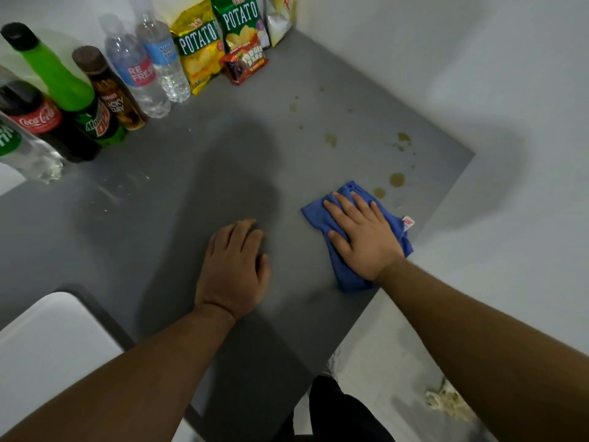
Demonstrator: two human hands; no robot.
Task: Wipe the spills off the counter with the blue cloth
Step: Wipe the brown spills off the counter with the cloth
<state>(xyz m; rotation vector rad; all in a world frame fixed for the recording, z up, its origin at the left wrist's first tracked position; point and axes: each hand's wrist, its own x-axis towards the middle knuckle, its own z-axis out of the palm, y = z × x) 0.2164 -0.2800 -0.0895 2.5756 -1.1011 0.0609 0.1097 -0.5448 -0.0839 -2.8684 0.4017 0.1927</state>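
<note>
Worktop (pixel 191 218): grey and flat, with its right edge close beside the spill zone. Bottles (pixel 140 74) and snack bags (pixel 197 49) stand in a row along the far and far-left side, well apart from the working area.

Left hand (pixel 232 269): rests palm-down on bare worktop with fingers relaxed and slightly bent, holding nothing. It lies left of the cloth, apart from it, and appears to serve as a brace.

Right hand (pixel 360 237): lies flat on top of the blue cloth (pixel 315 215). The fingers are straight and spread, pressing the cloth onto the worktop rather than gripping it.

Blue cloth: bunched, on the right side of the worktop near its right edge. Its long axis runs roughly near to far, and the far end projects just past the fingertips.

Spills (pixel 396 179): yellowish drops, not yet wiped. The two nearest lie just beyond the far-right corner of the cloth, apart from it. Smaller drops (pixel 330 139) continue farther off, trailing toward the snack bags.

Judgement: the right hand is the nearer hand. The next stroke calls for a push away from the body and slightly right, along the cloth's long axis.
</note>
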